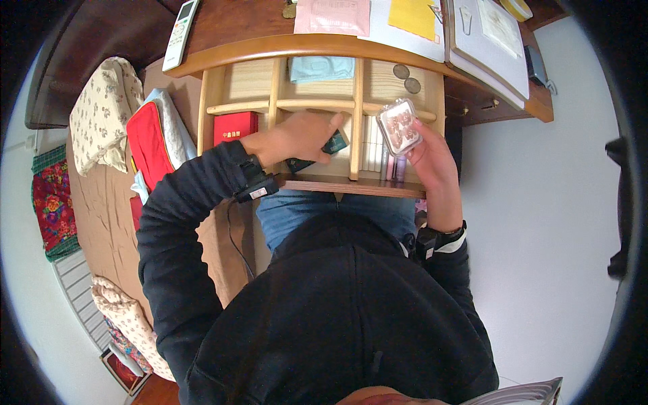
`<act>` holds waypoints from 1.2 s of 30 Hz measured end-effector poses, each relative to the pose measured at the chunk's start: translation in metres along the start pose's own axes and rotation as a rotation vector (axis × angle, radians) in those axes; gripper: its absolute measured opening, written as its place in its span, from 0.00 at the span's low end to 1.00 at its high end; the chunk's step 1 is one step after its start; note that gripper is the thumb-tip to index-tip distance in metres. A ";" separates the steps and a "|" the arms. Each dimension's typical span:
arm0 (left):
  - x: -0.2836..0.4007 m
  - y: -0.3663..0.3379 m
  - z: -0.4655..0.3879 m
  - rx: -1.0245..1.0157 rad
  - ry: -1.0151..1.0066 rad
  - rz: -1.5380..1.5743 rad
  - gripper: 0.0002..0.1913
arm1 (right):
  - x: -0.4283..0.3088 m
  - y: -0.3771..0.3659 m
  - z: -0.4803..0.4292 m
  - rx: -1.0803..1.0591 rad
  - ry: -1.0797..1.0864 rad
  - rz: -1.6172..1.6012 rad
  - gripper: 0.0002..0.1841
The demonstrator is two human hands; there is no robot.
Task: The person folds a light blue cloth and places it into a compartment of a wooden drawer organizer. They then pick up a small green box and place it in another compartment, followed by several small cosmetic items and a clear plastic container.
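My right hand grips a small clear plastic case by its right edge, above the drawer's right side. Pinkish-brown pieces that look like press-on nails sit inside it on a white backing. My left hand reaches into the front middle compartment of the wooden drawer, thumb and fingers apart around a dark green flat item. The hand covers part of that item, and whether it is gripped I cannot tell. White sticks and slim pink and purple tubes stand in the front right compartment.
A red box is in the front left compartment. Behind lie a folded light blue cloth and two coins. The desktop holds a remote control and a pink packet. A red pouch rests on the bed at left.
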State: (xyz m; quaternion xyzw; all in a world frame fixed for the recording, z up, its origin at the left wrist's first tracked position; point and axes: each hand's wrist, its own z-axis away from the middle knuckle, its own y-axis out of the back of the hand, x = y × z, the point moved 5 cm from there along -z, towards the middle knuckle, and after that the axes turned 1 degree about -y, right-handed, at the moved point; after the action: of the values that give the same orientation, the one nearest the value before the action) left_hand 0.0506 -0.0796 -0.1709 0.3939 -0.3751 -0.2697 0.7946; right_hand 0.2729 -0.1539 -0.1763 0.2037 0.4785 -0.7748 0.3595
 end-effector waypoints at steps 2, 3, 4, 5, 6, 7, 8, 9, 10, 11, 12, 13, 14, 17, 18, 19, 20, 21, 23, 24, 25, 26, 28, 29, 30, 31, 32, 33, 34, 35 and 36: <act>-0.004 0.003 0.003 -0.002 0.013 0.020 0.32 | -0.001 -0.002 0.000 -0.017 0.000 0.004 0.15; -0.005 0.004 0.004 -0.007 0.023 0.032 0.32 | -0.001 -0.002 0.000 -0.013 -0.001 0.001 0.15; -0.006 0.006 0.006 0.005 0.028 0.027 0.33 | -0.001 -0.001 0.000 0.002 0.000 0.000 0.15; -0.007 0.007 0.007 0.017 0.033 0.023 0.33 | -0.001 -0.001 0.000 0.001 0.002 -0.004 0.15; -0.007 0.009 0.008 0.028 0.037 0.020 0.33 | 0.000 0.000 -0.001 0.011 -0.006 0.003 0.15; -0.008 0.011 0.009 0.045 0.037 0.007 0.34 | 0.000 0.000 -0.002 0.003 -0.013 0.006 0.15; -0.009 0.013 0.009 0.060 0.036 -0.005 0.34 | 0.000 0.001 -0.002 0.029 -0.018 0.025 0.15; -0.009 0.015 0.009 0.075 0.036 -0.016 0.34 | 0.000 0.000 -0.002 0.006 -0.008 -0.001 0.15; -0.009 0.016 0.008 0.070 0.033 -0.029 0.34 | 0.001 0.000 -0.002 0.014 0.005 -0.013 0.15; -0.009 0.017 0.008 0.064 0.032 -0.042 0.33 | 0.000 0.000 -0.002 0.007 0.019 -0.025 0.14; -0.008 0.017 0.007 0.061 0.029 -0.055 0.33 | 0.000 0.000 -0.001 0.012 0.012 -0.025 0.14; -0.008 0.018 0.007 0.056 0.028 -0.049 0.33 | 0.000 -0.001 -0.001 0.003 0.007 -0.026 0.14; -0.006 0.017 0.007 0.054 0.028 -0.044 0.33 | 0.000 -0.002 -0.001 -0.007 0.001 -0.026 0.14; -0.004 0.014 0.005 0.017 0.083 -0.029 0.34 | -0.001 -0.003 -0.001 -0.014 -0.004 -0.012 0.14; -0.004 0.013 0.005 0.000 0.111 -0.024 0.34 | -0.001 -0.003 0.000 -0.002 -0.004 -0.007 0.14; -0.003 0.013 0.005 0.001 0.112 0.001 0.35 | -0.001 -0.002 0.000 0.012 -0.002 -0.001 0.14; -0.002 0.013 0.006 0.003 0.113 0.026 0.35 | -0.001 -0.002 0.000 0.024 -0.001 0.006 0.14; -0.001 0.013 0.006 0.006 0.114 0.050 0.36 | -0.001 -0.002 0.000 0.024 -0.001 0.000 0.14; 0.000 0.014 0.007 0.035 0.108 0.076 0.33 | -0.001 -0.003 0.000 0.014 0.004 -0.010 0.14; 0.001 0.014 0.008 0.049 0.104 0.095 0.31 | -0.001 -0.003 0.000 0.019 -0.001 -0.011 0.14; 0.001 0.015 0.009 0.063 0.106 0.121 0.31 | -0.001 -0.003 0.000 0.016 -0.002 -0.013 0.14; 0.000 0.016 0.011 0.076 0.108 0.153 0.32 | -0.001 -0.003 0.000 0.013 -0.004 -0.015 0.14; 0.000 0.022 0.016 0.163 0.054 0.220 0.32 | -0.001 -0.003 0.001 0.032 0.004 -0.017 0.14; 0.000 0.028 0.019 0.237 -0.003 0.256 0.33 | -0.001 -0.005 0.001 0.015 0.012 -0.025 0.14; -0.001 0.030 0.023 0.263 -0.016 0.291 0.34 | -0.001 -0.004 0.001 0.039 0.005 -0.017 0.14; -0.002 0.033 0.027 0.302 -0.039 0.365 0.33 | -0.001 -0.004 0.001 0.037 0.003 -0.016 0.14; -0.006 0.034 0.032 0.290 -0.018 0.439 0.33 | -0.002 -0.005 0.001 0.024 0.005 -0.018 0.15; -0.009 0.035 0.036 0.279 0.003 0.514 0.32 | -0.002 -0.005 0.001 0.037 0.002 -0.017 0.15; -0.012 0.035 0.039 0.290 0.025 0.562 0.32 | -0.002 -0.005 0.001 0.038 0.004 -0.019 0.15; -0.016 0.036 0.043 0.300 0.047 0.609 0.32 | -0.002 -0.005 0.001 0.043 0.003 -0.018 0.15; -0.020 0.036 0.047 0.307 0.074 0.665 0.32 | -0.001 -0.004 0.001 0.044 0.002 -0.020 0.15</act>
State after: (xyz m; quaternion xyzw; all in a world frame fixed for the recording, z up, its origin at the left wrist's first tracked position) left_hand 0.0061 -0.0655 -0.1295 0.3744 -0.4899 0.0770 0.7835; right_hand 0.2706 -0.1528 -0.1726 0.2075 0.4638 -0.7884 0.3469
